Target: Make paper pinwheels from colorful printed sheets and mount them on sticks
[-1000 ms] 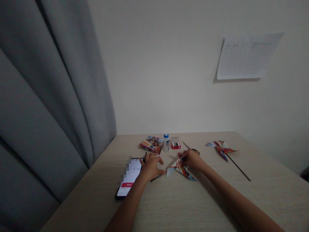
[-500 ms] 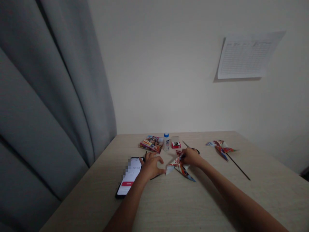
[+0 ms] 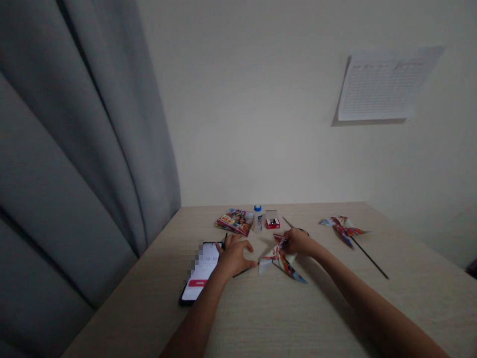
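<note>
My right hand [image 3: 299, 242] is closed on a paper pinwheel [image 3: 278, 256] with red, white and blue print, gripping it near the middle. My left hand [image 3: 235, 253] lies just left of it, fingers curved and spread apart. Its thumb reaches toward the pinwheel, by a thin black stick [image 3: 240, 273] that shows partly under the hand. Whether the thumb presses on the stick I cannot tell. A second pinwheel [image 3: 343, 229] lies on the right, attached to a thin black stick [image 3: 370, 257].
Left of my left hand lies a phone [image 3: 201, 271] with a lit screen. Behind the hands are a stack of colourful magazines [image 3: 235, 220], a blue-capped bottle [image 3: 258, 219], a small red box [image 3: 272, 223] and scissors [image 3: 287, 222], partly hidden by my right hand. A grey curtain [image 3: 93, 149] borders the table's left.
My right hand has shifted the pinwheel slightly right and a little toward me, opening a small gap from my left thumb. My left hand has barely moved.
</note>
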Tool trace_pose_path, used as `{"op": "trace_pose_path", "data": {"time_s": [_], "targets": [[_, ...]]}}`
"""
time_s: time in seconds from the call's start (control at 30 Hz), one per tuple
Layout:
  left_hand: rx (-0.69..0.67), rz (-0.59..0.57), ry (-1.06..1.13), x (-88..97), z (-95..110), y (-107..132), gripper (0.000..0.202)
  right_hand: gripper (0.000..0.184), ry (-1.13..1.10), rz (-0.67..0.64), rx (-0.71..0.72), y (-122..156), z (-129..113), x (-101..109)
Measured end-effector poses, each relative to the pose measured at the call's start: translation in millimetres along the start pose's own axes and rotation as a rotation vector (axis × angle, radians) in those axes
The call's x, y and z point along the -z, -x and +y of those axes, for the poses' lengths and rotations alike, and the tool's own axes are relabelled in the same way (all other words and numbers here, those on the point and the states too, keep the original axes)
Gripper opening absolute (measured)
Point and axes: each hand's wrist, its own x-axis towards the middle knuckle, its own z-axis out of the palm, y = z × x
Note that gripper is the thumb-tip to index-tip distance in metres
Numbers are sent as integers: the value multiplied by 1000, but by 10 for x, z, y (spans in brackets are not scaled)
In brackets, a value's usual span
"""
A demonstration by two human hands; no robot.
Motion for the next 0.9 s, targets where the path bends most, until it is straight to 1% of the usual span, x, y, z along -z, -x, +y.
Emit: {"op": "trace_pose_path", "data": {"time_s": [0.17, 0.5, 0.9], "targets": [[8, -27, 1, 23, 20, 6, 40, 22, -7, 0, -16, -7, -13, 8], [-4, -32, 18, 34, 27, 14, 39, 27, -20, -5, -25, -10, -19, 0], [0, -30, 14, 19, 22, 10, 41, 28, 46, -22, -83, -46, -129, 55]]}}
